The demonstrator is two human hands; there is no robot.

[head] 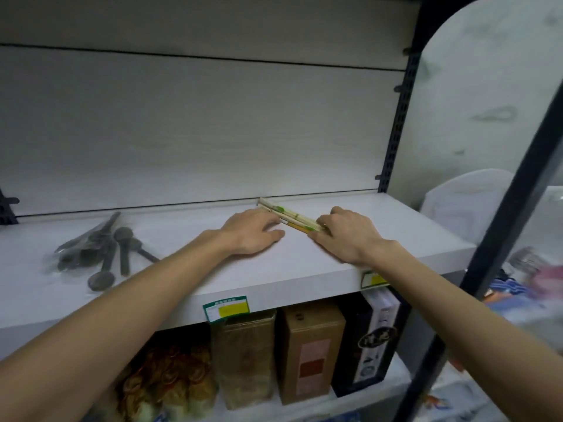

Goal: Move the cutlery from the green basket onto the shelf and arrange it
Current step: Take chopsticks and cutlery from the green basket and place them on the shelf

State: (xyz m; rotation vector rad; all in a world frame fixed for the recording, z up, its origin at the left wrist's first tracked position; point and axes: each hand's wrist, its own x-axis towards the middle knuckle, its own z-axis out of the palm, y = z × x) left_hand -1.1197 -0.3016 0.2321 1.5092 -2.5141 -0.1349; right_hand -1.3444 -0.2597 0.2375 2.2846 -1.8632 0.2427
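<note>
Several wrapped pairs of chopsticks lie in a bundle on the white shelf, running from the back panel toward the front right. My left hand rests flat on the shelf, fingertips touching the bundle's left side. My right hand lies against the bundle's near right end, fingers straight and pressed to it. A pile of dark plastic spoons, some in clear wrap, lies on the shelf's left part. The green basket is out of view.
The shelf's back panel rises behind the chopsticks. A dark slotted upright bounds the shelf on the right. Below stand boxes and packaged goods. Price tags hang on the shelf's front edge.
</note>
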